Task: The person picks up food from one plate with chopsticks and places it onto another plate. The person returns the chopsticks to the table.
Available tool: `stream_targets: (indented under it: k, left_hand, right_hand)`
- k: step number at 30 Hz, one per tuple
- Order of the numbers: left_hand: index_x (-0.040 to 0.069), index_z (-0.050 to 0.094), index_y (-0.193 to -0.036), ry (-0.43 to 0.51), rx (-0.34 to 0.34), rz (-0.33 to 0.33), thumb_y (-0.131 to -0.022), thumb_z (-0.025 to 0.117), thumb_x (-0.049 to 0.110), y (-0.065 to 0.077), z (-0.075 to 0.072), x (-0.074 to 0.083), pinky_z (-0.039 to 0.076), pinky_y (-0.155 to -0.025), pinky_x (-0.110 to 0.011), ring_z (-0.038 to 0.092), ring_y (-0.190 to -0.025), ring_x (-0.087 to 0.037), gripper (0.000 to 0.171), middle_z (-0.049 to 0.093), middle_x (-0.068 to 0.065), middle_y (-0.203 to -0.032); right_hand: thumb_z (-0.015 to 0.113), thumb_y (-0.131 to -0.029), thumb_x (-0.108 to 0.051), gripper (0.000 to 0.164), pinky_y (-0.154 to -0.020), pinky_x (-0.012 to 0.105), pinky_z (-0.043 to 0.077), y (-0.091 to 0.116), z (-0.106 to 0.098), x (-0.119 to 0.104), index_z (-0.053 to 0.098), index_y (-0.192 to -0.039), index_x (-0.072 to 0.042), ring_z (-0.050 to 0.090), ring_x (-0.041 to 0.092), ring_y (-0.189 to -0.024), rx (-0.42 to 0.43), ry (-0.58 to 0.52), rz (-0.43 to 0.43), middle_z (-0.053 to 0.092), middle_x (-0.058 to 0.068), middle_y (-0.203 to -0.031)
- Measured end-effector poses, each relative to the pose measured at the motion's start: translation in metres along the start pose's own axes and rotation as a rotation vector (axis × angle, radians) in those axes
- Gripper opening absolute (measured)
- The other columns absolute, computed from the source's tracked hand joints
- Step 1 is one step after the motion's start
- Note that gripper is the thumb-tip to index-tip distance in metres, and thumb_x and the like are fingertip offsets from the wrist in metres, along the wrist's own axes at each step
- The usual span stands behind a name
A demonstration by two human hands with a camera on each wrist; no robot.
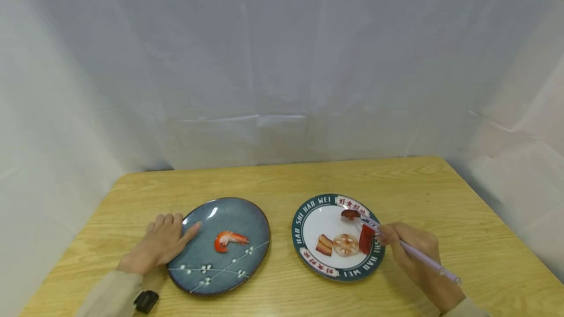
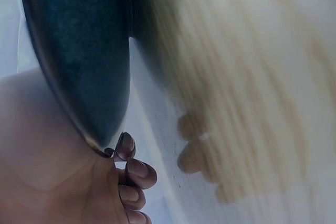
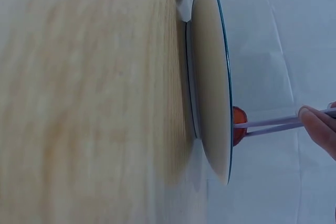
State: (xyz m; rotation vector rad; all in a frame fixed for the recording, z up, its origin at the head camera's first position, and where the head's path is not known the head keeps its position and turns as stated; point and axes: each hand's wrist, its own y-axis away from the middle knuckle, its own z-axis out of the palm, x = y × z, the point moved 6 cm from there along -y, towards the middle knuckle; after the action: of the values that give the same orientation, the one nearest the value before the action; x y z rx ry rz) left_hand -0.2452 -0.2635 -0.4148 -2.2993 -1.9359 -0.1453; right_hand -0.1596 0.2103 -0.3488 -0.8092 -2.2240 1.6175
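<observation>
My right hand (image 1: 414, 246) holds a pair of pale purple chopsticks (image 1: 425, 258). Their tips grip a dark reddish-brown food piece (image 1: 350, 214) over the far part of a white plate with a green lettered rim (image 1: 297, 231). From the side, that same piece (image 3: 239, 125) shows just above the rim. On this plate lie a striped meat slice (image 1: 324, 245), a lotus root slice (image 1: 345, 245) and a dark red slab (image 1: 366, 239). My left hand (image 1: 163, 238) rests at the left edge of a blue-grey plate (image 1: 224, 214), thumb over the rim, fingers outside it.
A red-and-white shrimp (image 1: 230, 240) lies on the blue-grey plate, which has painted white blossoms. Both plates stand on a wooden table (image 1: 282, 180). White cloth (image 1: 282, 62) hangs behind the table and along its sides. A black band (image 1: 146, 302) is on the left wrist.
</observation>
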Motion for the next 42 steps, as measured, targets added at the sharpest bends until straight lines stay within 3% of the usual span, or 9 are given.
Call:
stream_targets:
  k: [6, 10, 14, 17, 22, 26, 31, 34, 42]
  left_hand:
    - [-0.004, 0.05, -0.095, 0.008, -0.001, 0.006, -0.1, 0.037, 0.055, -0.001, 0.002, -0.002, 0.035, -0.08, -0.059, 0.048, -0.095, -0.046, 0.061, 0.053, -0.025, -0.095]
    - [-0.005, 0.05, -0.097, 0.009, -0.014, 0.001, -0.099, 0.036, 0.056, -0.002, 0.001, -0.002, 0.035, -0.081, -0.059, 0.048, -0.095, -0.045, 0.063, 0.053, -0.025, -0.095]
    - [-0.007, 0.05, -0.1, 0.002, -0.043, -0.006, -0.1, 0.037, 0.055, -0.001, -0.001, 0.001, 0.035, -0.081, -0.059, 0.048, -0.096, -0.045, 0.063, 0.053, -0.025, -0.096]
    - [-0.007, 0.05, -0.1, -0.005, -0.049, -0.008, -0.1, 0.037, 0.055, -0.001, -0.002, 0.002, 0.036, -0.082, -0.059, 0.048, -0.096, -0.045, 0.063, 0.053, -0.025, -0.097]
    - [-0.007, 0.051, -0.101, 0.0, -0.031, -0.004, -0.1, 0.037, 0.054, -0.001, -0.001, 0.001, 0.035, -0.082, -0.06, 0.048, -0.096, -0.046, 0.063, 0.053, -0.026, -0.097]
    - [-0.008, 0.051, -0.102, 0.001, -0.027, -0.005, -0.1, 0.038, 0.054, -0.001, 0.0, 0.0, 0.035, -0.083, -0.06, 0.048, -0.096, -0.045, 0.063, 0.054, -0.026, -0.098]
    - [-0.007, 0.051, -0.101, -0.001, -0.038, -0.005, -0.1, 0.039, 0.053, -0.001, -0.002, 0.002, 0.036, -0.082, -0.06, 0.049, -0.095, -0.045, 0.061, 0.054, -0.026, -0.097]
    - [-0.007, 0.051, -0.101, -0.002, -0.032, -0.005, -0.1, 0.039, 0.052, -0.001, -0.002, 0.001, 0.036, -0.082, -0.06, 0.049, -0.095, -0.045, 0.06, 0.054, -0.026, -0.097]
    - [-0.007, 0.051, -0.1, -0.004, -0.026, -0.009, -0.1, 0.039, 0.053, -0.002, 0.001, -0.002, 0.035, -0.081, -0.059, 0.049, -0.096, -0.046, 0.061, 0.054, -0.026, -0.097]
  right_hand:
    - [0.05, -0.101, -0.03, 0.045, -0.047, 0.016, 0.046, -0.001, 0.0, -0.001, 0.067, -0.068, -0.005, 0.06, 0.008, -0.048, 0.019, 0.035, -0.013, 0.065, 0.004, -0.059]
    - [0.056, -0.099, -0.023, 0.039, -0.046, 0.015, 0.047, 0.0, 0.001, 0.003, 0.067, -0.068, -0.002, 0.061, 0.009, -0.048, 0.017, -0.064, 0.035, 0.065, 0.008, -0.059]
    - [0.067, -0.085, 0.006, 0.012, -0.047, 0.018, 0.048, 0.005, 0.004, 0.012, 0.068, -0.073, 0.004, 0.064, 0.01, -0.052, -0.028, -0.218, 0.215, 0.066, 0.013, -0.063]
    - [0.07, -0.075, 0.018, 0.014, -0.047, 0.021, 0.05, 0.009, 0.006, 0.019, 0.069, -0.078, 0.004, 0.066, 0.008, -0.055, -0.086, -0.237, 0.409, 0.068, 0.012, -0.066]
    - [0.065, -0.085, 0.011, 0.009, -0.05, 0.025, 0.052, 0.014, 0.008, 0.027, 0.069, -0.082, 0.003, 0.067, 0.01, -0.057, -0.122, -0.262, 0.637, 0.069, 0.014, -0.071]
    - [0.061, -0.085, 0.016, 0.014, -0.049, 0.024, 0.051, 0.011, 0.008, 0.025, 0.068, -0.08, 0.006, 0.067, 0.01, -0.056, -0.087, -0.265, 0.568, 0.068, 0.018, -0.07]
    - [0.061, -0.075, 0.025, 0.018, -0.046, 0.02, 0.049, 0.005, 0.006, 0.016, 0.067, -0.075, 0.008, 0.065, 0.009, -0.053, -0.018, -0.249, 0.332, 0.066, 0.019, -0.065]
    - [0.063, -0.079, 0.019, 0.011, -0.045, 0.018, 0.048, 0.003, 0.004, 0.013, 0.067, -0.074, 0.009, 0.064, 0.011, -0.051, 0.028, -0.244, 0.214, 0.065, 0.02, -0.063]
    - [0.062, -0.092, -0.001, 0.024, -0.045, 0.018, 0.048, 0.0, 0.005, 0.009, 0.065, -0.071, 0.011, 0.065, 0.012, -0.051, 0.06, -0.271, 0.133, 0.063, 0.02, -0.061]
